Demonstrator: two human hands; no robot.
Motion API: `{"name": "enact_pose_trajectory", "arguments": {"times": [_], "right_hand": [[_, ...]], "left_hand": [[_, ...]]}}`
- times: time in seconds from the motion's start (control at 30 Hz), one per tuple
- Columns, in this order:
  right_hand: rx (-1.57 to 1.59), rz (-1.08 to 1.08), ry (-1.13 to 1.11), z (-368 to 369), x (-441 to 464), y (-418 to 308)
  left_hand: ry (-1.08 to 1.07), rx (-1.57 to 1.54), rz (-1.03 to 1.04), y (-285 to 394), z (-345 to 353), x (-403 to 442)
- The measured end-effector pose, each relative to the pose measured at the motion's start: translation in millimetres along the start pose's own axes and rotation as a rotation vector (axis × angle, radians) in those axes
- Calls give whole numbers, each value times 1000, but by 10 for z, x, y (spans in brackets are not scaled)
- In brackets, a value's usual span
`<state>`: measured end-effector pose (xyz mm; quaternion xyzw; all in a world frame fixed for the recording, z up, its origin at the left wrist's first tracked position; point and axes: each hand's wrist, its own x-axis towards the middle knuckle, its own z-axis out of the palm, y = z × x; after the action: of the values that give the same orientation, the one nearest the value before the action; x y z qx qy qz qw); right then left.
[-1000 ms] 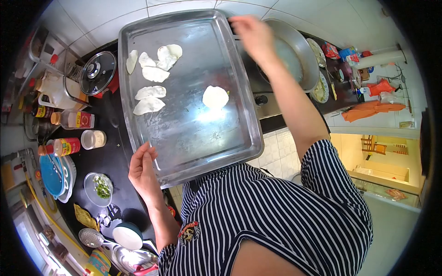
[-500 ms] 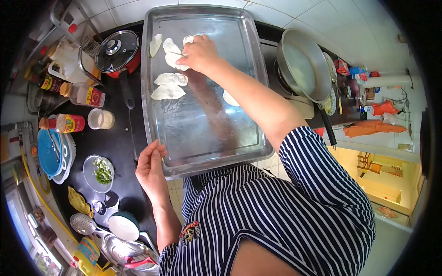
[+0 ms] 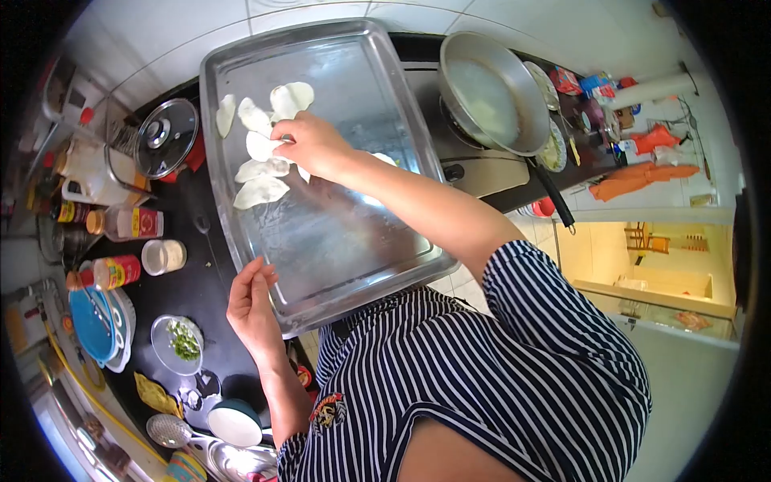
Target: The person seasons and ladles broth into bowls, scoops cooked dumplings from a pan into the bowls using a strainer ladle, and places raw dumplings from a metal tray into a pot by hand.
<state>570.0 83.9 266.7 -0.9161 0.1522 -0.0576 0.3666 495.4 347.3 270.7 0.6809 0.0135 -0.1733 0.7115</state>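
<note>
A large metal tray (image 3: 353,277) carries several white half-moon dumplings, among them one at the left (image 3: 226,116) and one lower down (image 3: 261,192). My right hand (image 3: 313,146) reaches over the tray, thumb and fingers pinching a white dumpling (image 3: 260,146) by its edge. Another dumpling's tip shows just below this hand. Under my right forearm, a further pale piece (image 3: 385,159) is mostly hidden. My left hand (image 3: 252,301) is beside the tray's near left corner, with its fingers drawn together and nothing visible in them.
Right of the tray stands a deep pan (image 3: 490,104) with cloudy liquid and a black handle. On the left are a lidded pot (image 3: 166,138), seasoning bottles (image 3: 124,222), a small jar (image 3: 164,257), a bowl of chopped greens (image 3: 178,345) and a skimmer (image 3: 169,431).
My right hand has moved down and left from the upper dumplings to a lower one. The view has shifted, so the tray appears tilted and further left.
</note>
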Motion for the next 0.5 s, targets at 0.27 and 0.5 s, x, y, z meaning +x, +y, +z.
{"name": "enact_pose_trajectory", "arguments": {"times": [0.27,0.5], "right_hand": [[-159,-78,578,-1999,-197,541],[-473,408,176,-2730,-170,1910]], "left_hand": [[-77,24,7,63,256,59],[-79,14,37,51,387,9]]}}
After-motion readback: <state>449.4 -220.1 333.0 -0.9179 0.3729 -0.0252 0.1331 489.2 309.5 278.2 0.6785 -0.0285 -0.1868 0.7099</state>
